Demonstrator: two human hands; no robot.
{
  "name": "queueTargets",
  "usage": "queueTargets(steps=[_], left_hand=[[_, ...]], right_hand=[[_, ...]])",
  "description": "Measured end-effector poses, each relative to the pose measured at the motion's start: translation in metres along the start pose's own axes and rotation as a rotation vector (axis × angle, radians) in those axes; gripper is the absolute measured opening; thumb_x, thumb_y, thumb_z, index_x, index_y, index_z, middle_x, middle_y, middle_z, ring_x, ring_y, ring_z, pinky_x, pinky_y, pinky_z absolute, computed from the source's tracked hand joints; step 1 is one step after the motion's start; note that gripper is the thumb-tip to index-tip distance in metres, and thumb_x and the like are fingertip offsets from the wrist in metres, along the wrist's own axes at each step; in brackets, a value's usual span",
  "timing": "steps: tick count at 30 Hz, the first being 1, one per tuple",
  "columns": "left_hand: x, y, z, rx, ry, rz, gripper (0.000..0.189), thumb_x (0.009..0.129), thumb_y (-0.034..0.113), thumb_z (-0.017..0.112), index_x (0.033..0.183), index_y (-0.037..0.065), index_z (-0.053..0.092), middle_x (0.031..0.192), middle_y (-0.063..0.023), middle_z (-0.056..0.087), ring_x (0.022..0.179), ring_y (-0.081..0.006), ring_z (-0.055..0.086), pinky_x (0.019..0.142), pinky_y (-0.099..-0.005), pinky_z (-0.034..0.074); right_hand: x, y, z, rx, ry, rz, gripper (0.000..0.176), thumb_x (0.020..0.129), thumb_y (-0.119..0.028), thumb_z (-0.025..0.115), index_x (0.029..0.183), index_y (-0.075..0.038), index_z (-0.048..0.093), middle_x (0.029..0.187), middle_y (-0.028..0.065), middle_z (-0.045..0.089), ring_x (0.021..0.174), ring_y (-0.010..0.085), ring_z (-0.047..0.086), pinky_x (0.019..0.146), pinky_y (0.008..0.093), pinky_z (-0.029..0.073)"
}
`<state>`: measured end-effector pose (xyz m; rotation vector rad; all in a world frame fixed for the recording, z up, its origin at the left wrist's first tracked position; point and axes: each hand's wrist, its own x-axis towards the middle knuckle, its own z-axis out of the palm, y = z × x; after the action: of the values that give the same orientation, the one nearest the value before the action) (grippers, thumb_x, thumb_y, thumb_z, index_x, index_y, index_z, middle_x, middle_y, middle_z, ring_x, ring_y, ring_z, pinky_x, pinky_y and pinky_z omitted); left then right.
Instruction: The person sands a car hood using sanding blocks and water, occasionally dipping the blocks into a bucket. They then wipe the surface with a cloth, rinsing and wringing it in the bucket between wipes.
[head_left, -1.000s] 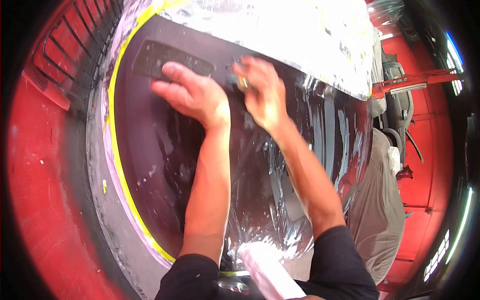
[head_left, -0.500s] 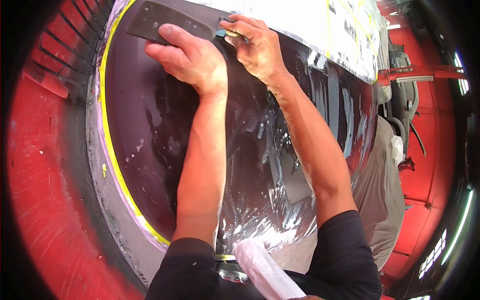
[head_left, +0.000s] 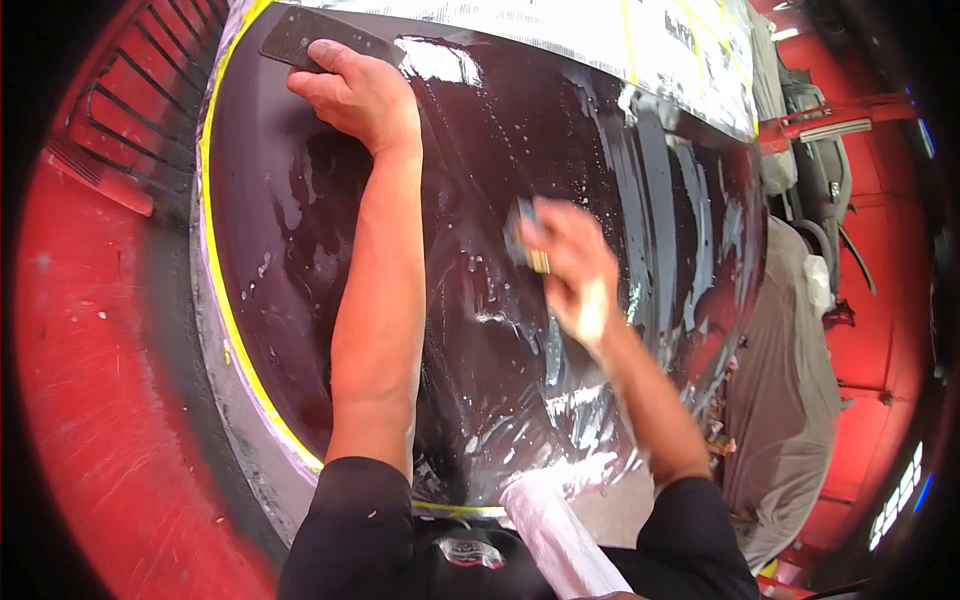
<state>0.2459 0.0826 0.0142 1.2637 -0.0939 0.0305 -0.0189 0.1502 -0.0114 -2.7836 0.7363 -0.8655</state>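
My left hand [head_left: 355,95] is closed on a flat, dark grey rectangular sanding block [head_left: 298,35] with wet spots on it. The block rests at the far left of a wet, dark car panel [head_left: 470,210]. Over the panel's middle, my right hand [head_left: 570,260] is closed around a small blue-grey and yellow piece [head_left: 540,260]. Motion blurs that piece, so its kind is hard to make out. Streaks of water and droplets cover the panel around both hands.
Yellow masking tape [head_left: 209,240] lines the panel's left edge. Printed masking paper [head_left: 560,30] covers the far side. A grey cover sheet [head_left: 785,400] drapes at the right, beside a red wall [head_left: 870,330]. A black rack [head_left: 140,110] stands at the upper left.
My right hand has come back toward me and to the right, with the small piece in it. My left hand has shifted slightly left, still on the block.
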Motion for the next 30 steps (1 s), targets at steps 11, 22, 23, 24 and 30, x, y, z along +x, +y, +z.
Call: queueTargets(steps=[11, 22, 23, 24, 30], left_hand=[[-0.031, -0.006, -0.044, 0.151, -0.099, 0.143, 0.042, 0.103, 0.034, 0.044, 0.103, -0.009, 0.044, 0.093, -0.0323, 0.059, 0.088, -0.0483, 0.059, 0.082, -0.0512, 0.045], [-0.054, -0.001, -0.075, 0.286, -0.284, 0.352, 0.04, 0.102, 0.032, 0.047, 0.109, -0.008, 0.051, 0.099, -0.0279, 0.064, 0.092, -0.045, 0.061, 0.084, -0.0496, 0.046], [-0.056, 0.001, -0.076, 0.341, -0.341, 0.318, 0.04, 0.102, 0.032, 0.046, 0.11, -0.007, 0.052, 0.102, -0.0274, 0.064, 0.095, -0.0444, 0.061, 0.086, -0.0488, 0.045], [-0.054, -0.001, -0.075, 0.337, -0.369, 0.326, 0.04, 0.102, 0.032, 0.046, 0.11, -0.007, 0.052, 0.102, -0.0274, 0.064, 0.095, -0.0444, 0.061, 0.086, -0.0488, 0.045], [-0.055, -0.005, -0.07, 0.415, -0.314, 0.299, 0.042, 0.102, 0.033, 0.045, 0.111, -0.008, 0.054, 0.107, -0.0266, 0.063, 0.101, -0.042, 0.06, 0.09, -0.0472, 0.043]], right_hand=[[-0.018, 0.008, -0.003, 0.086, 0.103, -0.223, 0.06, 0.062, 0.008, 0.065, 0.118, -0.011, 0.067, 0.134, 0.0105, 0.059, 0.124, 0.0349, 0.055, 0.1, 0.0544, 0.045], [0.13, 0.084, 0.031, -0.044, 0.249, -0.095, 0.041, 0.075, -0.004, 0.062, 0.114, -0.013, 0.071, 0.116, 0.0151, 0.068, 0.103, 0.0383, 0.062, 0.091, 0.045, 0.051], [0.092, 0.078, 0.023, -0.014, 0.132, -0.042, 0.044, 0.073, -0.003, 0.062, 0.114, -0.014, 0.071, 0.119, 0.0149, 0.067, 0.106, 0.037, 0.062, 0.092, 0.0445, 0.05], [0.051, 0.059, -0.003, -0.004, 0.021, -0.025, 0.046, 0.072, -0.001, 0.062, 0.115, -0.014, 0.071, 0.122, 0.0146, 0.066, 0.109, 0.0357, 0.062, 0.094, 0.044, 0.05], [-0.116, 0.0, -0.058, 0.166, -0.141, 0.041, 0.077, 0.055, 0.004, 0.069, 0.129, -0.019, 0.065, 0.139, 0.0132, 0.056, 0.123, 0.0373, 0.054, 0.104, 0.0484, 0.043]])
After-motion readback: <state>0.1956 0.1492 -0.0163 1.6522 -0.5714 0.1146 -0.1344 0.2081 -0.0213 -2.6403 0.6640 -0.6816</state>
